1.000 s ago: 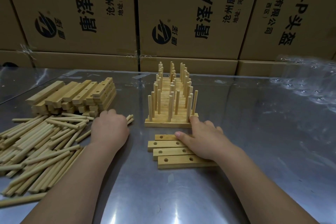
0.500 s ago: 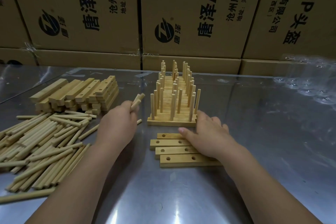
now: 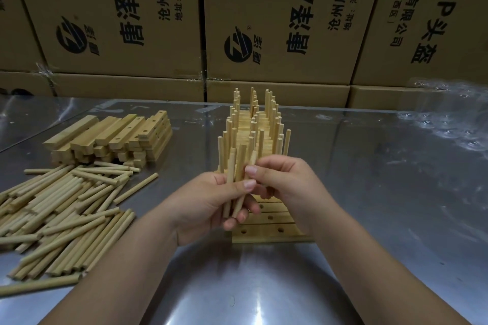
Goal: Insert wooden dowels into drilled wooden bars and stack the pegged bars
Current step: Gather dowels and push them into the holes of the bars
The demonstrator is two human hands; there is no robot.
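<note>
My left hand (image 3: 211, 203) grips a small bunch of wooden dowels (image 3: 232, 174), held upright above the table's middle. My right hand (image 3: 285, 182) pinches the top of one dowel in that bunch. Under both hands lie several drilled wooden bars (image 3: 266, 232) side by side, partly hidden. Behind them stands a row of pegged bars (image 3: 253, 126) with upright dowels, reaching toward the boxes.
A loose heap of dowels (image 3: 58, 208) covers the left of the metal table (image 3: 369, 192). A stack of drilled bars (image 3: 111, 140) sits behind that heap. Cardboard boxes (image 3: 277, 21) wall off the back. Clear plastic wrap (image 3: 449, 113) lies at the far right.
My left hand picked dowels from the heap and carried them to the middle. My right hand lifted off the flat bars and now pinches one of those dowels.
</note>
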